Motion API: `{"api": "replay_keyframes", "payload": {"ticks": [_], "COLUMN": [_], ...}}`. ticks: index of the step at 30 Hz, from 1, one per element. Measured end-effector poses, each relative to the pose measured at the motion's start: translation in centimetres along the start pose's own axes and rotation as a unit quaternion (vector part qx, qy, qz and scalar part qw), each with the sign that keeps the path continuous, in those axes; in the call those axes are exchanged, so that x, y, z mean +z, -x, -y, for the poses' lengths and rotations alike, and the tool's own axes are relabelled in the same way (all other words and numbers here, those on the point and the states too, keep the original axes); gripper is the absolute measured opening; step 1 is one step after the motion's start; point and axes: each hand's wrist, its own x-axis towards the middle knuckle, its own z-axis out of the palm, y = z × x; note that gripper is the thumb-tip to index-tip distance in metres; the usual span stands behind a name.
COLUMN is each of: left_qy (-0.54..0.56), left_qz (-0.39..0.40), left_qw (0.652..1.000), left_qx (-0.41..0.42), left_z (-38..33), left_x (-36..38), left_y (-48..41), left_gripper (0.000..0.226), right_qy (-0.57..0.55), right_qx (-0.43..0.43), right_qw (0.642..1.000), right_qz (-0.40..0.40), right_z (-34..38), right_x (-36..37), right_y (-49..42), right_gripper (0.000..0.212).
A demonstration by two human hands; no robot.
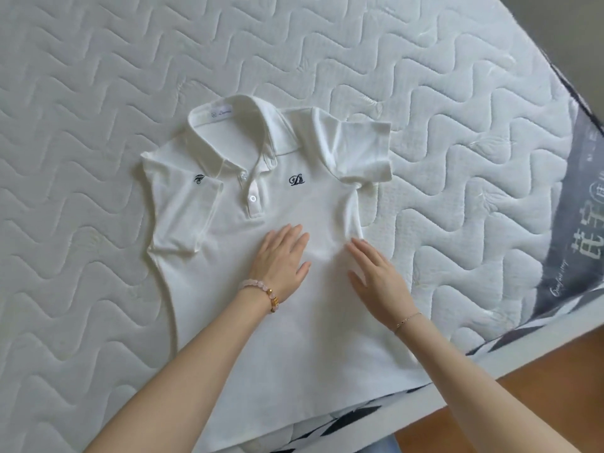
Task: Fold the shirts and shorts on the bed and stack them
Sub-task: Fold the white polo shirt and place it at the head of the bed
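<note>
Quilted white mattress [98,93] is seen across the whole view. A white polo shirt [310,197] is laid face up on it, collar [228,125] toward the far side, hem reaching the near edge of the bed. The shirt's left-hand sleeve [183,217] is folded in over the front. Left hand [281,259] is laid flat on the chest area, fingers straight and close together, nothing gripped; a bead bracelet [261,289] is worn on that wrist. Right hand [379,282] is pressed flat just beside it, fingers straight, nothing held, a thin chain [407,320] at the wrist. The right-hand sleeve [356,148] is spread outward. Wooden floor [539,403] is seen past the near edge.
</note>
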Motion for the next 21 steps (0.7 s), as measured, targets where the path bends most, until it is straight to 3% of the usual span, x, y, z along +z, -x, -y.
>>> {"api": "replay_keyframes", "payload": {"ticks": [7,12,16,21], "left_qy": [0.017,0.039,0.003,-0.010], "left_qz": [-0.057,-0.089,-0.052,0.013], "left_qw": [0.998,0.995,0.997,0.999], "left_qx": [0.022,0.015,0.065,0.046], "left_z": [0.4,1.4,1.1,0.9], "left_x": [-5.1,-8.3,-9.4,-8.4], "left_y": [-9.8,-17.8,-22.5,-25.2], "left_gripper": [0.048,0.042,0.047,0.047], "right_qy": [-0.138,-0.308,-0.399,-0.524], "right_qx": [0.164,0.281,0.321,0.328], "right_qw": [0.974,0.905,0.853,0.778], "right_qz": [-0.072,-0.081,-0.104,-0.113], "right_z": [-0.7,-0.8,-1.4,-1.2], "right_x": [-3.2,-3.8,-3.5,-3.3], "right_y": [-5.0,-8.6,-11.1,-13.0], "right_gripper": [0.044,0.041,0.035,0.021]}}
